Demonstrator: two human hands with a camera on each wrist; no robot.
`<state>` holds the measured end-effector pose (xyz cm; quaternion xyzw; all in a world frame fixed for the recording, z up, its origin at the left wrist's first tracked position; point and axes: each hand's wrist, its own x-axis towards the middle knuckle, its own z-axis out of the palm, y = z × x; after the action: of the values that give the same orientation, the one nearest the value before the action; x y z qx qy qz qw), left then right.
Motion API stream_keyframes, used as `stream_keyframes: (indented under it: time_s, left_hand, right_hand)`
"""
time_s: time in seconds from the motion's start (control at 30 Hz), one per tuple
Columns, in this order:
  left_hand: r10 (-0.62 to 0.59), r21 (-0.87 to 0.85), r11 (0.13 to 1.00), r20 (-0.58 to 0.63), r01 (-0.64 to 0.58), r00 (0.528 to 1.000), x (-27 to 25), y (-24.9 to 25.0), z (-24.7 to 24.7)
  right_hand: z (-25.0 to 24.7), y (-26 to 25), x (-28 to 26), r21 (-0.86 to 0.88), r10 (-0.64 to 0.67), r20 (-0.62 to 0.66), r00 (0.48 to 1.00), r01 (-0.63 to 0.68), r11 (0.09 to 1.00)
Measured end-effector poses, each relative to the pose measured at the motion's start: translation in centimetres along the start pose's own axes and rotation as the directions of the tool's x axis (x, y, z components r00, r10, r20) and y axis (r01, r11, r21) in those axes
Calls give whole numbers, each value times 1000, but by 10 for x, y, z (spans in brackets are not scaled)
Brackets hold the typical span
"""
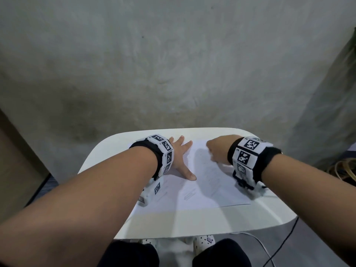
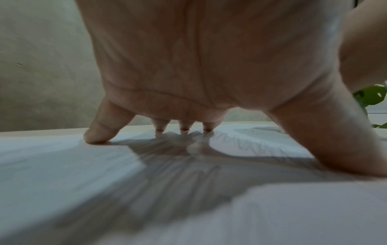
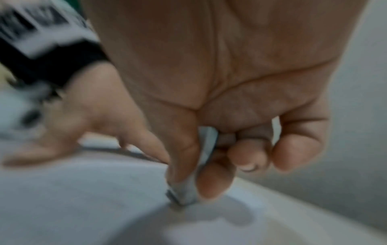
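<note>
A white sheet of paper [image 1: 204, 191] with faint printed lines lies on a small white table [image 1: 192, 222]. My left hand [image 1: 180, 157] rests on the sheet's left part with fingers straight and spread; the thumb and fingertips [image 2: 98, 132] press the paper [image 2: 73, 182] down. My right hand [image 1: 217, 149] hovers over the sheet's far right part with curled fingers. In the right wrist view it pinches a small whitish-grey object [image 3: 188, 192] between thumb and forefinger, its dark tip touching the paper [image 3: 73, 207]. What the object is stays unclear in the blur.
A rough grey wall stands right behind the table. Brown furniture [image 1: 15, 160] is at the left, coiled cables [image 1: 342, 170] lie on the floor at the right, and a cable [image 1: 260, 245] runs under the table's front. A green leaf [image 2: 370, 97] shows at the right.
</note>
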<state>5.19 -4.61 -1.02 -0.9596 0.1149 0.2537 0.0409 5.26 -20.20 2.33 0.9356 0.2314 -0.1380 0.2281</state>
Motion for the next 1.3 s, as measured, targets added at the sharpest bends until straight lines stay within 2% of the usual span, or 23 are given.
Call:
stream_keyframes:
  time_s: [0.07, 0.17, 0.2, 0.3, 0.37, 0.43, 0.53, 0.57, 0.67, 0.73, 0.8, 0.83, 0.93, 1.0, 1.07, 1.13, 1.17, 1.2, 1.3]
  left_hand:
    - [0, 0, 1000, 1, 0, 1000, 1, 0, 1]
    - [-5, 13, 1000, -9, 5, 1000, 1, 1, 1]
    - [-4, 5, 1000, -10, 4, 1000, 1, 1, 1]
    - [-2, -18, 1000, -4, 2, 1000, 0, -1, 2]
    - [-4, -21, 1000, -8, 4, 1000, 1, 0, 2]
    - [-4, -17, 1000, -10, 4, 1000, 1, 0, 1]
    - [-3, -11, 1000, -4, 3, 1000, 0, -1, 2]
    - [-3, -7, 1000, -7, 3, 1000, 1, -1, 3]
    - [-6, 10, 1000, -25, 7, 1000, 2, 1, 3]
    - [0, -5, 1000, -13, 0, 1000, 2, -1, 3]
    - [1, -12, 1000, -7, -1, 1000, 2, -2, 3]
    - [-1, -6, 1000, -10, 1, 1000, 2, -2, 4]
    - [-4, 12, 1000, -30, 4, 1000, 2, 0, 4]
    - [6, 1, 1000, -19, -6, 1000, 1, -1, 3]
    - [10, -6, 1000, -12, -10, 1000, 1, -3, 3]
    - [4, 8, 1000, -23, -4, 1000, 1, -2, 5]
    - [7, 13, 1000, -29, -6, 1000, 1, -2, 5]
    - [18, 9, 1000, -31, -17, 999, 1, -1, 6]
    - [23, -14, 1000, -17, -23, 1000, -1, -3, 2]
  right_hand:
    - [3, -2, -2, -16, 22, -61, 998, -23, 1000]
    - [6, -17, -8, 31, -86, 6, 996, 85, 996]
    - [3, -13, -8, 54, -79, 1, 997, 79, 995]
    - [2, 0, -8, 47, 47, -27, 999, -46, 998]
    - [8, -15, -11, -14, -21, -17, 1000, 21, 1000]
    - [9, -18, -11, 10, -70, 9, 997, 70, 997]
    - [3, 0, -11, 36, 54, -12, 998, -53, 998]
    - [5, -3, -12, 18, 51, -38, 998, -51, 999]
    - [8, -24, -18, 11, -88, -1, 996, 88, 996]
    - [6, -11, -14, 57, -33, 27, 999, 31, 998]
    - [7, -2, -13, 29, 64, -21, 998, -63, 998]
    - [9, -6, -15, 7, 59, -52, 997, -59, 998]
    - [13, -24, -20, 32, -107, -4, 994, 107, 994]
    - [5, -12, -21, 87, -29, 14, 999, 28, 996]
    - [4, -5, -23, 39, 53, -45, 998, -52, 998]
    - [7, -17, -29, 1, -31, -38, 999, 31, 1000]
    - [9, -22, -29, 26, -90, -1, 996, 90, 996]
    - [10, -22, -30, 68, -95, 41, 995, 93, 993]
    - [9, 5, -16, 95, 61, 5, 998, -61, 994]
